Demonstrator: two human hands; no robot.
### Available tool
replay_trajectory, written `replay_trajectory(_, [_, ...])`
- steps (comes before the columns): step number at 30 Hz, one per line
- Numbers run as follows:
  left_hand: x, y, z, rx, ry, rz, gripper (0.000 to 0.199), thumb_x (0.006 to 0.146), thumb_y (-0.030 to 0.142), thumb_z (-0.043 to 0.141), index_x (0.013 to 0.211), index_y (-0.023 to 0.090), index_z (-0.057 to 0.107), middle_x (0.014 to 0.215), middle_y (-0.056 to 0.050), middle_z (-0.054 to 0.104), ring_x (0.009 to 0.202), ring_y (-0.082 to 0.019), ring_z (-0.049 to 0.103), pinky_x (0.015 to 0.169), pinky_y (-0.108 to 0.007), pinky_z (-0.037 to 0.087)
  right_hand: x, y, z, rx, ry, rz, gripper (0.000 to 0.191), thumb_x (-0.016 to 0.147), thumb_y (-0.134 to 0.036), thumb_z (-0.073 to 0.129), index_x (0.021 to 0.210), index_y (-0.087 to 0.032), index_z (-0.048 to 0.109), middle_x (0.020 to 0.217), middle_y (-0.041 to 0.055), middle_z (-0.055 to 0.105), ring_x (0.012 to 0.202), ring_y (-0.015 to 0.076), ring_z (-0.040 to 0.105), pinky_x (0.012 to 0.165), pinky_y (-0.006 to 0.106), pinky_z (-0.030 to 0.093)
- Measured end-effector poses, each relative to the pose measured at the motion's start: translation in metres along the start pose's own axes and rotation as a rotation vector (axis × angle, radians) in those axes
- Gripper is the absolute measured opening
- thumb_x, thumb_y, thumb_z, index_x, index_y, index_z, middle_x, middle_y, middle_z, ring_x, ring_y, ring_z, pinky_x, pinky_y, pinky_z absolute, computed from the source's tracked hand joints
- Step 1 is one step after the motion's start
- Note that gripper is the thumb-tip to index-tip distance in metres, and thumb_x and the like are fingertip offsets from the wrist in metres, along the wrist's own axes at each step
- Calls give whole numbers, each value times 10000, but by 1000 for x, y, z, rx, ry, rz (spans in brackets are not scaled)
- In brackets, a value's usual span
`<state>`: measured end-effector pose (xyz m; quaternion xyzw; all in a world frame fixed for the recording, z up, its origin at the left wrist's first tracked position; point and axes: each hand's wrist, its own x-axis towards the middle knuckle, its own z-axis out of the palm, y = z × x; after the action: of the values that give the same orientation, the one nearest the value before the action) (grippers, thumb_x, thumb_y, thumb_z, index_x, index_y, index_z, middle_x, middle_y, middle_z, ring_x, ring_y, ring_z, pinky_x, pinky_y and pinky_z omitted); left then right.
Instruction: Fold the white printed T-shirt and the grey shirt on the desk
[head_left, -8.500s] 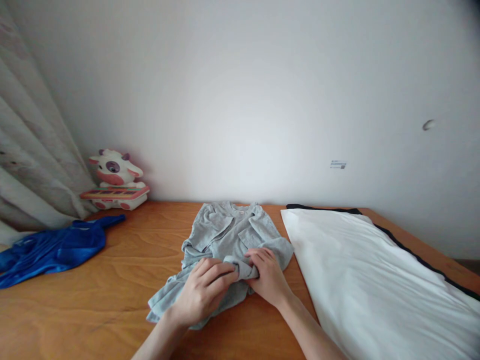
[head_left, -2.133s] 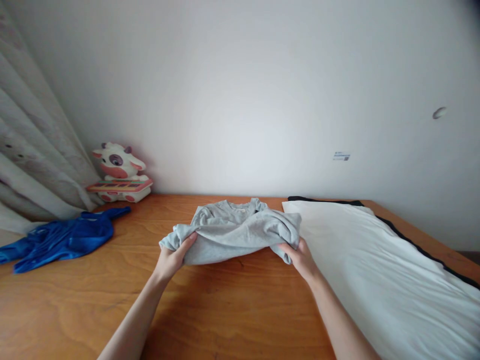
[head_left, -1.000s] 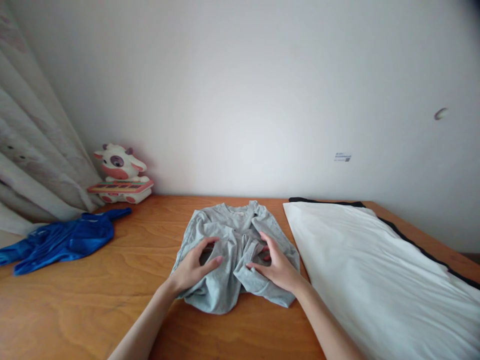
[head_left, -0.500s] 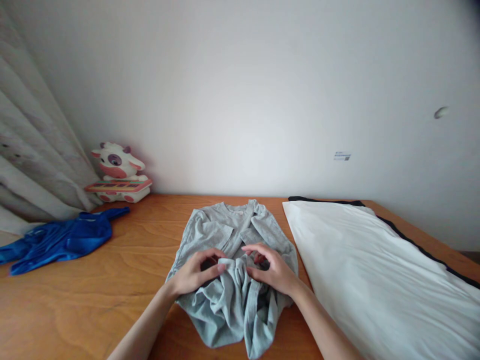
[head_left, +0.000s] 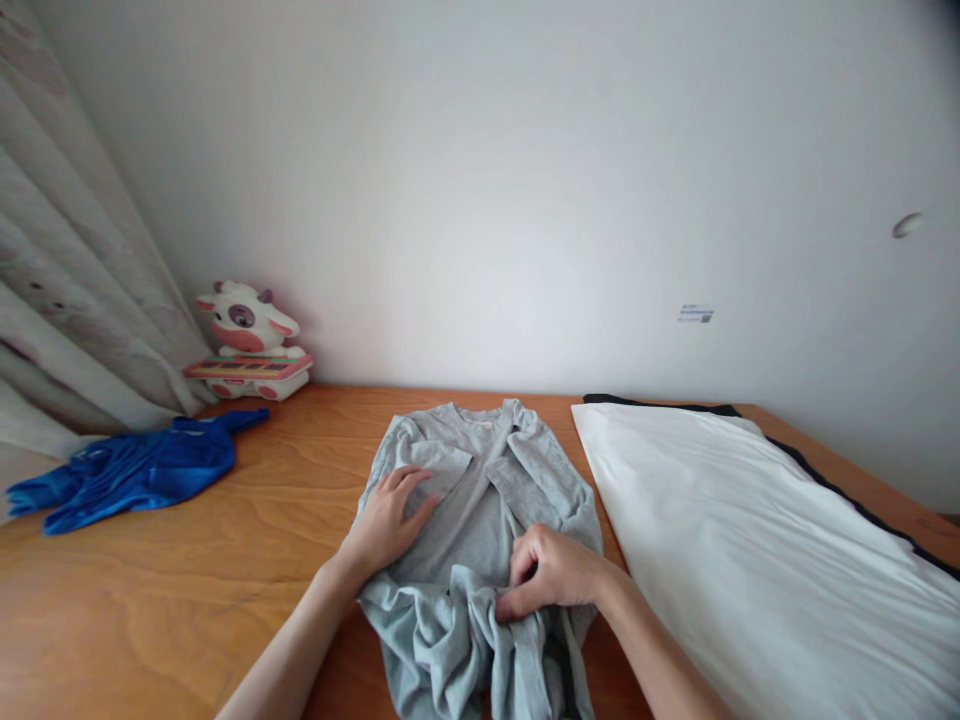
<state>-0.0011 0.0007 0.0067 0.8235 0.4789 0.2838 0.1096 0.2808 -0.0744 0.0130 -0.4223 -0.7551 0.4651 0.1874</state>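
A grey T-shirt (head_left: 457,520) lies on the wooden table in front of me, its collar toward the wall and its two short sleeves folded inward over the body. Its near end is bunched in loose folds. My left hand (head_left: 394,520) rests flat on the shirt's left side, below the left sleeve, with the fingers apart. At the lower right, my right hand (head_left: 551,570) is closed on the bunched shirt cloth, thumb toward me. The ends of its fingers are partly hidden.
A white cloth with black edging (head_left: 720,500) covers the right of the table (head_left: 300,480). Blue clothing (head_left: 150,470) lies crumpled at the left, beside a curtain (head_left: 67,270). A cow-shaped toy keyboard (head_left: 251,345) stands by the wall (head_left: 480,200).
My left hand has left the bunched cloth and moved away from me to lie flat on the shirt. My right hand has closed on the cloth, and the near folds have shifted toward me.
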Motion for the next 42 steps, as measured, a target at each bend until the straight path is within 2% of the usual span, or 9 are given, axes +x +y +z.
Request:
replay_trajectory(5, [-2,-22,12,193,2,-140,502,987,504,421,1288,173,649,1403,-160,612,1309,-345,553,1122,-523,410,-3,-6,-3,26,-46,95,451,627,-661,813,595,-214,753,480,-73,469,519,86,383,483,238,244])
replay_trajectory(9, [-4,-24,13,289,-20,-160,498,957,500,492,1333,200,622,1457,-144,575,1342,-346,523,1140,-533,384,-5,-11,-4,33,-87,142,459,607,-657,830,616,-204,758,473,-86,444,498,73,330,460,247,208])
replay_trajectory(17, [-3,-34,11,305,-28,-136,485,941,523,527,1333,250,615,1468,-114,566,1369,-332,499,1124,-536,407,9,-7,14,167,-17,25,434,582,-555,896,719,-176,733,624,-68,592,593,83,477,535,200,325])
replay_trajectory(22, [-4,-24,1,151,100,30,292,954,424,513,1056,224,699,1199,-98,696,1133,-272,648,1010,-431,503,13,-4,15,254,82,-4,544,573,-615,886,852,-182,709,717,-37,641,661,117,544,587,203,387])
replay_trajectory(25, [-7,-15,-6,44,151,157,253,973,389,494,944,219,678,987,-70,712,955,-217,673,898,-341,528,15,-1,17,238,182,-51,578,775,-751,654,804,-174,680,649,-23,624,585,115,521,553,217,360])
replay_trajectory(29, [-12,-9,-7,-7,165,95,307,986,415,485,814,208,633,756,-18,644,704,-163,619,681,-266,501,18,-1,24,138,359,-50,554,961,-659,431,762,-184,635,595,-25,597,565,121,532,580,230,365])
replay_trajectory(34, [-22,-8,-13,39,-27,212,469,1021,377,399,593,206,486,604,-1,540,588,-139,533,606,-257,431,15,-6,33,-168,495,10,370,960,-420,511,675,-193,578,589,-45,544,584,112,494,562,238,282])
replay_trajectory(39, [-58,3,-47,26,-148,376,262,983,326,471,774,209,578,830,-50,628,795,-183,597,744,-285,473,6,-5,37,-377,524,30,268,918,-327,591,693,-182,615,767,-7,619,715,128,558,643,238,335])
replay_trajectory(42, [-80,13,-59,48,-257,381,196,981,305,474,844,221,586,905,-51,653,844,-190,608,787,-292,474,5,-4,39,-464,475,43,261,930,-323,599,715,-187,657,806,7,654,766,143,591,666,242,359])
